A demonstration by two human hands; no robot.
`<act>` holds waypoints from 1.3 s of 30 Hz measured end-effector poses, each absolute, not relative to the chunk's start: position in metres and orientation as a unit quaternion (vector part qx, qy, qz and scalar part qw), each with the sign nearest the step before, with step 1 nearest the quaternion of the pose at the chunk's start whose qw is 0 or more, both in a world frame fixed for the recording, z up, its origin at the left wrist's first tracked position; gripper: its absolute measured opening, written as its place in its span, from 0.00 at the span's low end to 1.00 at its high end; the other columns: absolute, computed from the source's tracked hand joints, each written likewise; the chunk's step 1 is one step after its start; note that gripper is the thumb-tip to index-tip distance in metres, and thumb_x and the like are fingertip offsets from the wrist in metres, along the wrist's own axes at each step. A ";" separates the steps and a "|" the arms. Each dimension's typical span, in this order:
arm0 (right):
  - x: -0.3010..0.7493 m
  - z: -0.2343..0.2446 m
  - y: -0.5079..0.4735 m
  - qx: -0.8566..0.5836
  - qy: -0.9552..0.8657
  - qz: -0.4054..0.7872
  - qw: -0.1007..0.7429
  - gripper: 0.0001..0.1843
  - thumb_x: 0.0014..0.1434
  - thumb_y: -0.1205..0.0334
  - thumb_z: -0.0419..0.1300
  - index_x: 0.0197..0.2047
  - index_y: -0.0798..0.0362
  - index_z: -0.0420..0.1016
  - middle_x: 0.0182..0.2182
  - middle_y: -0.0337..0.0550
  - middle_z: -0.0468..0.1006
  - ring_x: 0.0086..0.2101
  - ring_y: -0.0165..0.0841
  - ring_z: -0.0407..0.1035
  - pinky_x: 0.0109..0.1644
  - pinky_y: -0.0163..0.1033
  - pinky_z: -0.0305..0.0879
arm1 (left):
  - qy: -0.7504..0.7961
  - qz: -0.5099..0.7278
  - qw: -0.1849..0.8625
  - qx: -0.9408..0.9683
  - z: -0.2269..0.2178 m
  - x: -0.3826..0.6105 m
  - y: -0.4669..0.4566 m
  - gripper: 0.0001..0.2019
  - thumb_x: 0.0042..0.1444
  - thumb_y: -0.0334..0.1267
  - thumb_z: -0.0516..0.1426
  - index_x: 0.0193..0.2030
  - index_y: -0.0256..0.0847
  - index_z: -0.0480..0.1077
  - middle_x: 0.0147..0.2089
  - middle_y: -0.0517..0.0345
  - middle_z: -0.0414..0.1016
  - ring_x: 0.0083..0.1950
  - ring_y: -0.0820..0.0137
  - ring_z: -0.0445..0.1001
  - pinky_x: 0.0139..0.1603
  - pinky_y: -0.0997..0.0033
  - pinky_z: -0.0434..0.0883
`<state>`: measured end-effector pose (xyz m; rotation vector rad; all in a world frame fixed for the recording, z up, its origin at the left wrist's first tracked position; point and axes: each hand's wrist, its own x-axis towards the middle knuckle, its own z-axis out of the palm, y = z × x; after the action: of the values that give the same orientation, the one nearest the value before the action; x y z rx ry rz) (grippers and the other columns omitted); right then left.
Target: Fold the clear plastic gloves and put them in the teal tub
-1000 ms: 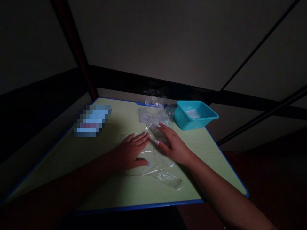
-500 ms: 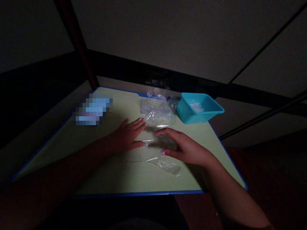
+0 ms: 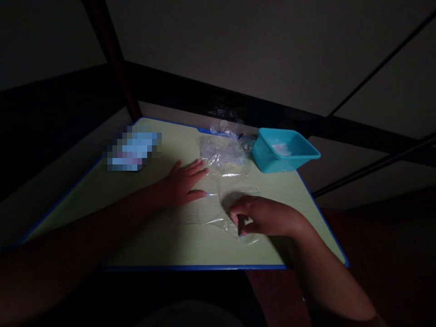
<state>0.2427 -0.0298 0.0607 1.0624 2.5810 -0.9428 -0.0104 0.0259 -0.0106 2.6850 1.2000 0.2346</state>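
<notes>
A clear plastic bag (image 3: 218, 204) lies flat on the pale green table (image 3: 136, 227). My left hand (image 3: 182, 184) rests flat on the bag's left part, fingers stretched out and together. My right hand (image 3: 260, 215) is at the bag's near right corner, fingers curled down and pinching the plastic there. The scene is dim.
A heap of clear plastic bags (image 3: 223, 152) lies at the table's far side. A teal plastic tub (image 3: 284, 156) with something pale inside stands at the far right corner. A blurred blue object (image 3: 132, 150) lies far left. Blue table edges run close on the right and near sides.
My right hand has slid from the bag's far middle toward me to its near right corner and curled into a pinch. My left hand has stayed flat on the bag.
</notes>
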 end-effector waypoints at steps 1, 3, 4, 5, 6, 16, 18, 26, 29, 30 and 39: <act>0.241 0.061 -0.029 0.361 0.868 -0.325 0.105 0.08 0.49 0.73 0.68 0.32 0.56 0.74 0.32 0.38 0.71 0.35 0.29 0.64 0.38 0.34 0.57 | 0.405 0.081 0.094 0.906 -0.011 -0.011 0.026 0.35 0.62 0.56 0.48 0.69 0.35 0.53 0.72 0.38 0.44 0.72 0.49 0.45 0.65 0.33 0.43; 0.239 0.060 -0.028 0.369 0.860 -0.334 0.113 0.07 0.50 0.74 0.67 0.31 0.56 0.74 0.30 0.37 0.71 0.32 0.28 0.63 0.36 0.33 0.55 | 0.404 0.083 0.092 0.907 -0.010 -0.011 0.026 0.34 0.62 0.56 0.48 0.68 0.35 0.54 0.72 0.37 0.45 0.72 0.48 0.45 0.65 0.33 0.43; 0.239 0.059 -0.027 0.373 0.857 -0.336 0.113 0.06 0.51 0.74 0.66 0.31 0.56 0.74 0.29 0.37 0.71 0.31 0.27 0.63 0.35 0.33 0.55 | 0.402 0.083 0.093 0.907 -0.010 -0.010 0.026 0.34 0.62 0.56 0.48 0.68 0.35 0.54 0.72 0.37 0.45 0.72 0.48 0.45 0.65 0.33 0.43; 0.239 0.058 -0.027 0.374 0.856 -0.339 0.112 0.06 0.51 0.75 0.66 0.31 0.56 0.75 0.28 0.37 0.71 0.30 0.27 0.63 0.34 0.33 0.55 | 0.401 0.085 0.093 0.907 -0.009 -0.010 0.025 0.33 0.63 0.56 0.48 0.68 0.35 0.54 0.72 0.37 0.46 0.72 0.48 0.46 0.65 0.33 0.44; 0.239 0.056 -0.026 0.370 0.857 -0.342 0.110 0.06 0.52 0.75 0.64 0.31 0.56 0.75 0.28 0.37 0.72 0.30 0.27 0.64 0.34 0.33 0.55 | 0.398 0.089 0.095 0.908 -0.008 -0.010 0.025 0.33 0.63 0.56 0.48 0.68 0.35 0.55 0.72 0.37 0.46 0.72 0.49 0.46 0.65 0.34 0.44; 0.242 0.048 -0.023 0.322 0.871 -0.363 0.079 0.07 0.53 0.77 0.60 0.33 0.57 0.76 0.29 0.40 0.75 0.30 0.28 0.67 0.36 0.34 0.59 | 0.328 0.135 0.101 0.930 -0.002 -0.005 0.019 0.26 0.62 0.49 0.52 0.62 0.37 0.64 0.69 0.42 0.56 0.70 0.54 0.52 0.67 0.46 0.51; 0.242 0.050 -0.023 0.315 0.871 -0.372 0.069 0.07 0.54 0.77 0.59 0.32 0.57 0.75 0.28 0.39 0.74 0.30 0.27 0.66 0.35 0.33 0.59 | 0.313 0.146 0.100 0.933 -0.002 -0.004 0.019 0.24 0.61 0.49 0.53 0.61 0.39 0.66 0.68 0.43 0.58 0.70 0.55 0.54 0.67 0.48 0.52; 0.255 0.057 -0.022 0.300 0.856 -0.407 0.103 0.17 0.49 0.68 0.68 0.42 0.56 0.71 0.26 0.32 0.64 0.27 0.25 0.60 0.30 0.30 0.54 | 0.324 0.142 0.073 0.933 -0.007 -0.005 0.018 0.25 0.62 0.50 0.52 0.62 0.39 0.64 0.68 0.42 0.58 0.69 0.53 0.53 0.67 0.43 0.50; 0.258 0.055 -0.022 0.327 0.844 -0.405 0.132 0.19 0.48 0.70 0.68 0.43 0.55 0.70 0.25 0.31 0.65 0.26 0.25 0.61 0.28 0.30 0.53 | 0.382 0.123 0.061 0.914 -0.009 -0.006 0.017 0.28 0.61 0.51 0.52 0.64 0.39 0.61 0.71 0.39 0.51 0.71 0.49 0.48 0.65 0.34 0.45; 0.258 0.054 -0.022 0.335 0.840 -0.404 0.135 0.18 0.49 0.71 0.68 0.43 0.54 0.70 0.24 0.30 0.65 0.26 0.25 0.61 0.28 0.30 0.52 | 0.393 0.118 0.059 0.910 -0.009 -0.006 0.017 0.29 0.61 0.52 0.52 0.64 0.39 0.61 0.71 0.39 0.50 0.72 0.48 0.46 0.65 0.33 0.45; 0.249 0.052 -0.017 0.328 0.841 -0.412 0.121 0.07 0.53 0.75 0.62 0.30 0.55 0.73 0.23 0.32 0.69 0.26 0.25 0.63 0.32 0.32 0.55 | 0.405 0.106 0.077 0.905 -0.012 -0.006 0.020 0.31 0.59 0.53 0.54 0.64 0.38 0.62 0.71 0.35 0.48 0.72 0.46 0.46 0.65 0.36 0.48</act>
<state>0.2488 -0.0165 0.0518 0.9595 2.4575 -1.2039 -0.0060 0.0205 -0.0115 2.7123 1.2123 0.3185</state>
